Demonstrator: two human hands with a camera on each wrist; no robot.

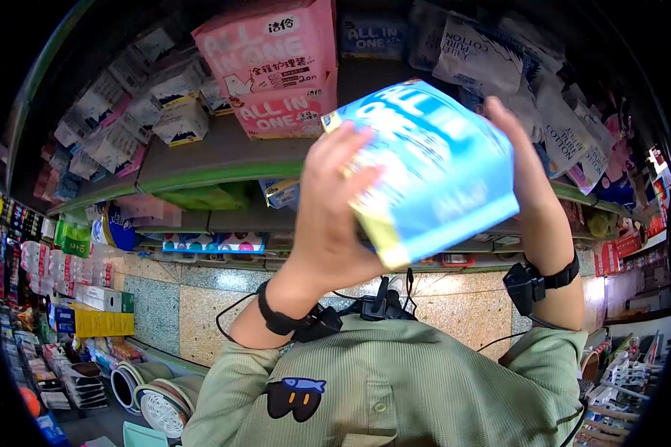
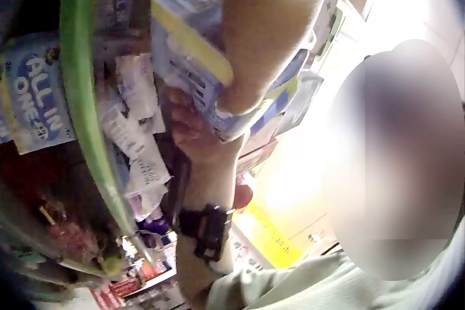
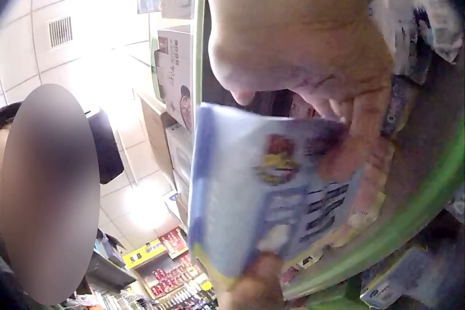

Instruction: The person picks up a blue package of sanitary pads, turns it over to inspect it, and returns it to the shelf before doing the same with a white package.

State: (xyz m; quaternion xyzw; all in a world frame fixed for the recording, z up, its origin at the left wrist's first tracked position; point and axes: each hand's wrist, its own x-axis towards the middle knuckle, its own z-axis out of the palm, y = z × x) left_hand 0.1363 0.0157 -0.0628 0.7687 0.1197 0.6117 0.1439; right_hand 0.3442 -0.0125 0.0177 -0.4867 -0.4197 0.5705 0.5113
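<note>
A boxy blue ALL IN ONE pack [image 1: 432,160] with a yellow edge is held up in front of the shelf, blurred and tilted in the head view. My left hand [image 1: 335,205] grips its left side, fingers bent over the printed face. Against the opposite side is my right hand [image 1: 520,156], mostly behind the pack in the head view. The right wrist view shows the right hand's fingers [image 3: 356,135] curled over the pack's edge [image 3: 254,194]. In the left wrist view, both hands hold the pack [image 2: 192,41] between them.
Pink ALL IN ONE packs [image 1: 279,67] stand stacked on the shelf behind, beside another blue pack [image 1: 373,36]. White PURE COTTON bags [image 1: 477,52] fill the right side, small white packs [image 1: 179,119] the left. A green shelf edge [image 1: 224,167] runs below the goods. Plastic baskets [image 1: 160,406] stand lower left.
</note>
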